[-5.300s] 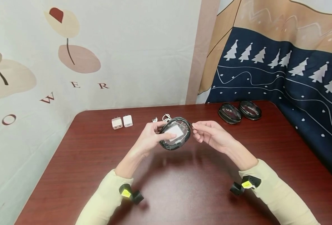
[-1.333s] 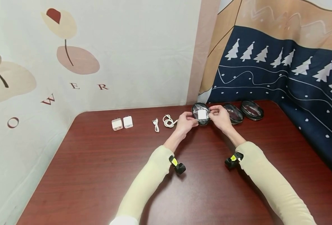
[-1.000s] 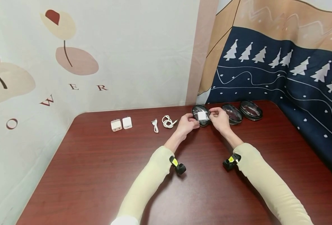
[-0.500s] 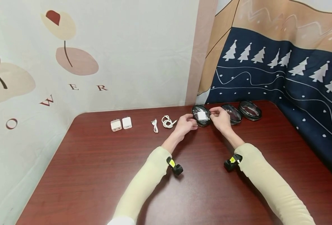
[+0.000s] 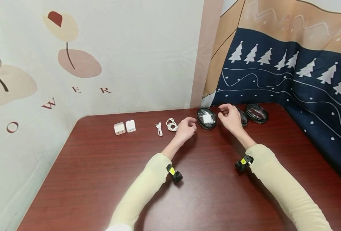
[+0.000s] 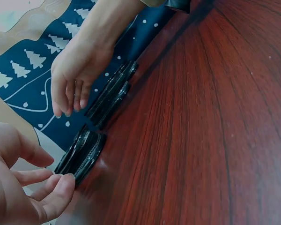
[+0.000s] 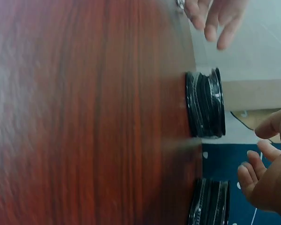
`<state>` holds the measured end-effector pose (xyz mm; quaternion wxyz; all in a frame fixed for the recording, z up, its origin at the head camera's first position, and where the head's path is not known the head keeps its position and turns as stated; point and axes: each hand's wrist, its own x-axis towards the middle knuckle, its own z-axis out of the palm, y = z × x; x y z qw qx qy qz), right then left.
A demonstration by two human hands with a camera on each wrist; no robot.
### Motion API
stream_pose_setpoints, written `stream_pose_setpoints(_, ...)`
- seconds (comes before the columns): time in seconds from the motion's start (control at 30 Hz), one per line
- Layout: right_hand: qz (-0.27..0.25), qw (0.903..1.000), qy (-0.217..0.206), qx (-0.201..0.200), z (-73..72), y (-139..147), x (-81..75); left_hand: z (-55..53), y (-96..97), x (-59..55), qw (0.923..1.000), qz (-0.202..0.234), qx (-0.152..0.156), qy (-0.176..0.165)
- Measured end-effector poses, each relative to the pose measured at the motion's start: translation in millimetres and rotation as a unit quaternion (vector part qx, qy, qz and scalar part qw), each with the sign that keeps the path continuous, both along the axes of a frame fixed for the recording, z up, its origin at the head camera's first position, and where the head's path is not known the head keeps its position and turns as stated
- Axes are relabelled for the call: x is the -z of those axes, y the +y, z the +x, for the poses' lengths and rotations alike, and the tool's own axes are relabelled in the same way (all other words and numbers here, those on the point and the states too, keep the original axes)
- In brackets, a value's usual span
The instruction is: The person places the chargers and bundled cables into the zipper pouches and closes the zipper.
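1. One pouch (image 5: 206,112), containing a white item (image 5: 207,119), is lying between left hand (image 5: 186,129) and right hand (image 5: 230,118).
2. Both are hovering relaxed, loosely spread.
3. Two more pouches (image 5: 257,112), two chargers (image 5: 119,128), two cables (image 5: 159,129) are lying either side.

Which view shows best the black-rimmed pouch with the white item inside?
The head view: it shows the pouch from above, with the white item visible. The left wrist view gives its side, partly behind the left hand; the right wrist view, only its side.
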<state>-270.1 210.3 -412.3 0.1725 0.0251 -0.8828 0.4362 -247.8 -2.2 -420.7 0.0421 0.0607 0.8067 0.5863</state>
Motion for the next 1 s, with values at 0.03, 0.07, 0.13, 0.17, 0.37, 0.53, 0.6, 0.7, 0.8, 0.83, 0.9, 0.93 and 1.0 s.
stream_pose_setpoints(0.03,0.005,1.0,0.001,-0.001,-0.3,2,-0.7,0.3,-2.1,0.0,0.9999,-0.01,-0.001,0.009)
stream_pose_setpoints(0.07,0.009,1.0,0.001,-0.002,-1.0,4,-1.1,0.4,-4.2,0.0,0.9997,-0.017,-0.003,0.017)
stream_pose_setpoints(0.13,0.016,0.9999,-0.002,-0.002,-2.0,9,-1.7,0.6,-8.6,-0.2,0.9988,-0.036,-0.008,0.031)
stream_pose_setpoints(0.17,0.02,0.9998,-0.005,-0.002,-2.5,11,-1.9,0.6,-10.9,-0.3,0.9981,-0.046,-0.01,0.038)
stream_pose_setpoints(0.37,0.055,0.9979,-0.031,-0.009,-3.0,26,-3.8,1.5,-25.1,-3.0,0.9942,-0.087,-0.017,0.061)
stream_pose_setpoints(0.53,0.084,0.9954,-0.04,-0.024,-3.6,38,-3.4,2.3,-36.4,-3.5,0.9919,-0.106,-0.026,0.064)
stream_pose_setpoints(0.6,0.096,0.9941,-0.044,-0.027,-4.3,43,-2.4,1.8,-40.2,-2.6,0.9899,-0.119,-0.034,0.069)
stream_pose_setpoints(0.7,0.111,0.9919,-0.055,-0.029,-5.5,49,-0.8,0.5,-45.4,-0.9,0.9864,-0.137,-0.047,0.077)
stream_pose_setpoints(0.8,0.121,0.9898,-0.068,-0.03,-6.1,54,0.1,-0.3,-49.9,-0.1,0.9833,-0.152,-0.062,0.079)
stream_pose_setpoints(0.83,0.125,0.9891,-0.073,-0.03,-6.3,55,0.4,-0.6,-51.1,0.3,0.982,-0.158,-0.067,0.079)
stream_pose_setpoints(0.9,0.129,0.9877,-0.083,-0.029,-6.2,58,0.6,-0.7,-53.8,1.1,0.9806,-0.164,-0.078,0.074)
stream_pose_setpoints(0.93,0.132,0.9869,-0.087,-0.029,-6.4,59,0.8,-0.8,-55.1,1.7,0.9801,-0.166,-0.084,0.07)
stream_pose_setpoints(1.0,0.135,0.9856,-0.098,-0.03,-6.9,61,1.5,-1.7,-57.8,2.8,0.9796,-0.168,-0.092,0.063)
